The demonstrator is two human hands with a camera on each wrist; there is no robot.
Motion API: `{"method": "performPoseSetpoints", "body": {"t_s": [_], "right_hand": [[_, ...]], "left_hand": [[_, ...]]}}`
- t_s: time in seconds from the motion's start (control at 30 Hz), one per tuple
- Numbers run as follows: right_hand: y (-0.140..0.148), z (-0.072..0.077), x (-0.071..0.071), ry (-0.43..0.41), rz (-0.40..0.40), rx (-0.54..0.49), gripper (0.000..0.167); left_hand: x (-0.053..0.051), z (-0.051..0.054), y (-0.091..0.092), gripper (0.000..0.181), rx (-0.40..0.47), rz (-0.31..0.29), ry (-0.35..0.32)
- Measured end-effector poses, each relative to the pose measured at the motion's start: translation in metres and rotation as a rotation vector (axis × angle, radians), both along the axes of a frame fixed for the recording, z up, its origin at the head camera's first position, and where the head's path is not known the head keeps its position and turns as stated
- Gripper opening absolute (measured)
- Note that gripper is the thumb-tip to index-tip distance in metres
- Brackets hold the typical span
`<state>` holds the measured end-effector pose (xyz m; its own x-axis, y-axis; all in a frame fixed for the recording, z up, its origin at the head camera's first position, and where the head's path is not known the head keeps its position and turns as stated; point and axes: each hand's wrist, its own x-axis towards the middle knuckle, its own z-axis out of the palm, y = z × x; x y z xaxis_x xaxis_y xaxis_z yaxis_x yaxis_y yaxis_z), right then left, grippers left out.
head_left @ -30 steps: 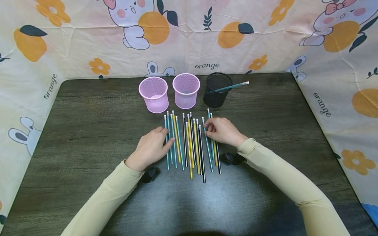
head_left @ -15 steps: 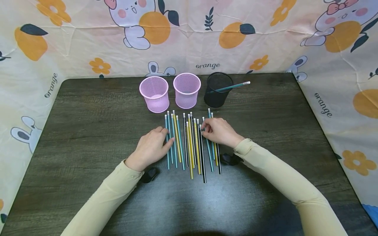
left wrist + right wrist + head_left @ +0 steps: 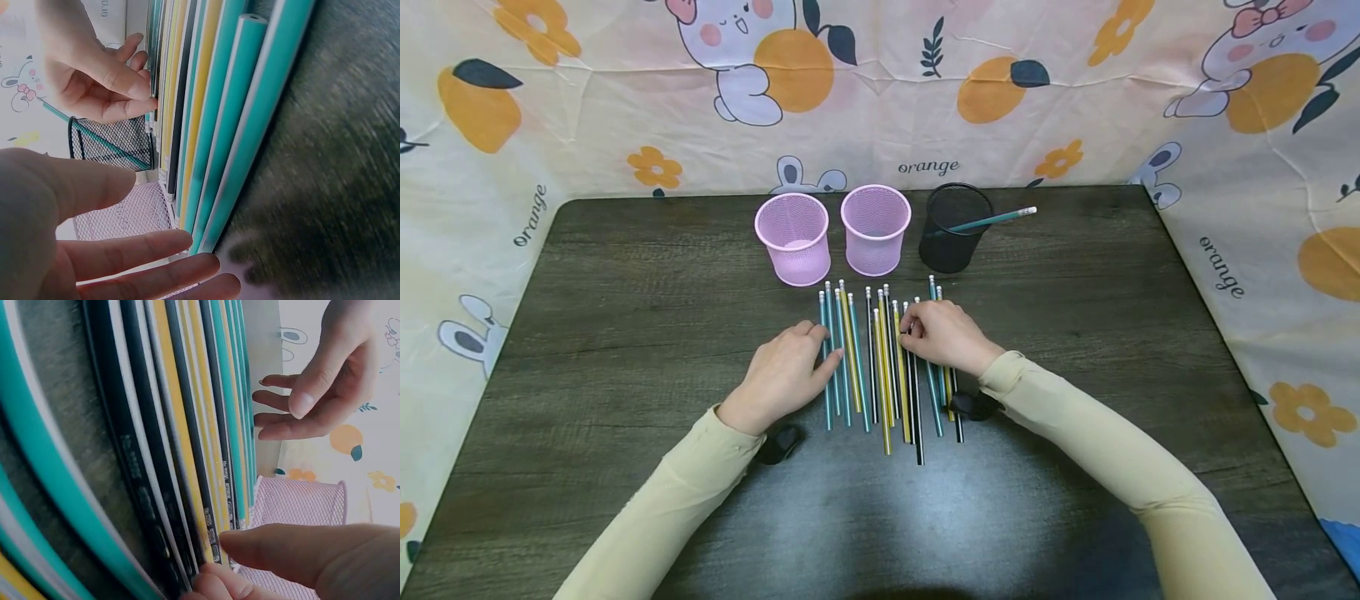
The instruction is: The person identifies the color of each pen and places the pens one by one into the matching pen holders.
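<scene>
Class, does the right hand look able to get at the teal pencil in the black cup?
Probably yes: the teal pencil juts from the black cup, with nothing visible between its outer end and the right hand.

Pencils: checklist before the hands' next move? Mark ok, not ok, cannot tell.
1. Black cup upright: ok; a teal pencil leans in it.
2. Left pink cup and right pink cup upright: ok.
3. Left hand free of any grip: ok.
4. Right hand pinching just one pencil: cannot tell; fingertips are among black and yellow ones.
5. Middle pencils well spaced: not ok; they lie close together.
</scene>
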<state>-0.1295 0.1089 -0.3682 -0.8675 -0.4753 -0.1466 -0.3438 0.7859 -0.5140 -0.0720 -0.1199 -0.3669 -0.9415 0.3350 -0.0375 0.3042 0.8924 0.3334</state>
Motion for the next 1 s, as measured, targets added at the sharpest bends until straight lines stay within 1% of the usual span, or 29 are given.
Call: {"method": "performPoseSetpoints", "body": {"t_s": [0.33,0.47,0.57,0.7,0.8,1.0], "right_hand": [[-0.009,-0.006,-0.002,0.034,-0.071,0.134,0.022],[-0.012,-0.004,-0.004,0.008,-0.076,0.174,0.027],[-0.013,-0.004,-0.006,-0.02,-0.079,0.186,0.028],[-0.013,-0.004,-0.007,-0.056,-0.081,0.174,0.03],[-0.011,-0.005,-0.008,-0.079,-0.08,0.14,0.028],[-0.006,-0.001,-0.009,-0.105,-0.119,0.01,0.02]], "left_hand": [[-0.001,0.0,0.001,0.034,0.003,-0.002,0.007],[0.0,0.0,0.001,0.035,0.008,-0.002,0.004],[0.0,0.0,0.001,0.035,0.009,-0.003,0.0],[0.0,0.0,0.0,0.035,0.011,-0.002,0.004],[0.0,0.0,0.0,0.035,0.013,0.0,0.009],[0.0,0.0,0.001,0.034,0.008,0.004,0.013]]}}
